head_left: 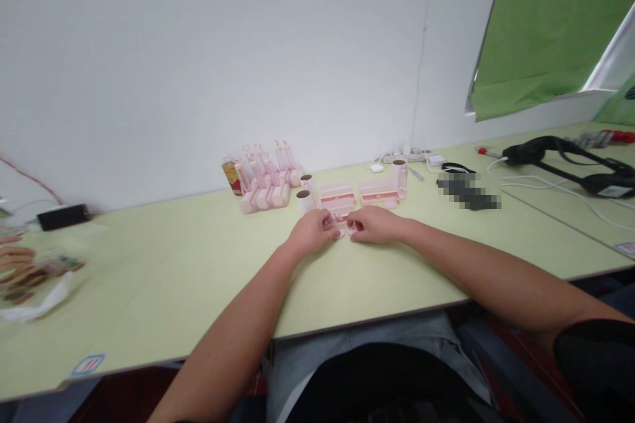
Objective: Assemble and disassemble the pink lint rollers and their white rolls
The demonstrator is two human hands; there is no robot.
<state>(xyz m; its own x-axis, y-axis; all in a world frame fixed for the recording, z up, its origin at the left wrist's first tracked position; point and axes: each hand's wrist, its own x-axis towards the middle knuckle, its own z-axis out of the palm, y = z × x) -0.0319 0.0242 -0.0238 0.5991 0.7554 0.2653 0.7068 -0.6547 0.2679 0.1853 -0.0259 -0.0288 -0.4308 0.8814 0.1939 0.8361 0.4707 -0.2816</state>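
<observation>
At the middle of the table, my left hand is closed, its fingers pinched around something small that I cannot make out. My right hand faces it a short way off, also with fingers curled closed over something hidden. Small pale pink pieces show at the fingertips of both hands, blurred. Just beyond the hands lie two open pink-and-white boxes. White paper rolls with brown cores stand left of them, and another such roll stands at the right.
Several pink-and-white handled rollers and a yellow-red carton stand by the wall. A power strip with cables, a black headset and a pixelated dark object lie right. A black phone-like object and blurred wooden pieces lie left.
</observation>
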